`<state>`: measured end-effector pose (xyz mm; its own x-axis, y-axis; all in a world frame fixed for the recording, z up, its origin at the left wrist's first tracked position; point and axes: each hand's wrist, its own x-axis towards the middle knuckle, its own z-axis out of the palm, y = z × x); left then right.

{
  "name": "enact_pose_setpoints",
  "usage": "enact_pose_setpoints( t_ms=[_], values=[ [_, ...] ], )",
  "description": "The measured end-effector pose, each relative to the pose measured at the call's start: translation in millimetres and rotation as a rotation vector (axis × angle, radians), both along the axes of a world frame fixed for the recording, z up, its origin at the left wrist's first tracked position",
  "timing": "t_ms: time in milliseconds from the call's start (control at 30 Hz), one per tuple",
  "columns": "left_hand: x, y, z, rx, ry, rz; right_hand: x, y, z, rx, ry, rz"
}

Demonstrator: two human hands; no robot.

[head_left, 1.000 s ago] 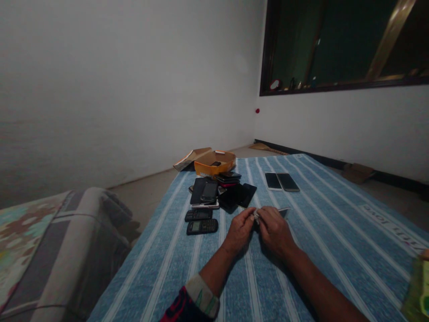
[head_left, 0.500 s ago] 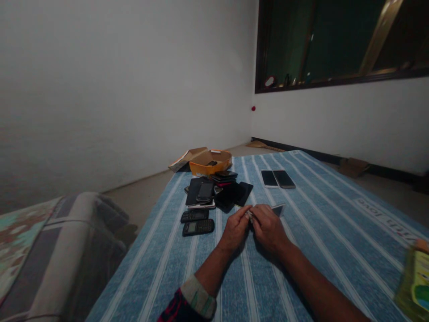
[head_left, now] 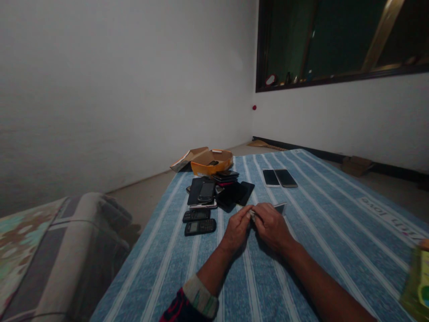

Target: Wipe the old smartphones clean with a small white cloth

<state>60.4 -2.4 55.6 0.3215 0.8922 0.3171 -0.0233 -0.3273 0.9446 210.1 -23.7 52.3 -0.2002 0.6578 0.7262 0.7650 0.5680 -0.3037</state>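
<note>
My left hand (head_left: 237, 228) and my right hand (head_left: 272, 226) meet over the blue striped cloth (head_left: 301, 250). Both are closed on a thin phone (head_left: 280, 208) whose corner sticks out past my right fingers. The left fingertips pinch at its near end. Just beyond my hands lies a heap of dark phones (head_left: 217, 192). Two small keypad phones (head_left: 200, 227) lie side by side to the left of my left hand.
An orange cardboard box (head_left: 211, 162) with open flaps stands at the cloth's far end. Two flat smartphones (head_left: 279, 178) lie side by side further right. A rolled grey bundle (head_left: 80, 250) sits at the left. A green packet (head_left: 417, 286) shows at the right edge. A dark window (head_left: 335, 40) fills the wall above.
My hands have stayed together on the phone, shifting only slightly; the view has swung a little.
</note>
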Motion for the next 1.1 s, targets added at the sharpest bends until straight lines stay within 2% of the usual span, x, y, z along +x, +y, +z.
enact_pose_setpoints(
  t_ms=[400, 733, 1100],
  values=[
    [-1.7, 1.3, -6.1, -0.01, 0.014, 0.024, 6.1, 1.3, 2.3, -0.036, 0.024, 0.005],
    [4.0, -2.5, 5.3, 0.011, 0.042, -0.006, 4.0, 1.2, 1.2, -0.034, 0.022, -0.01],
    [1.0, -1.5, 0.9, -0.015, 0.037, 0.013, 7.2, 1.2, 5.9, -0.086, 0.115, 0.017]
  ],
)
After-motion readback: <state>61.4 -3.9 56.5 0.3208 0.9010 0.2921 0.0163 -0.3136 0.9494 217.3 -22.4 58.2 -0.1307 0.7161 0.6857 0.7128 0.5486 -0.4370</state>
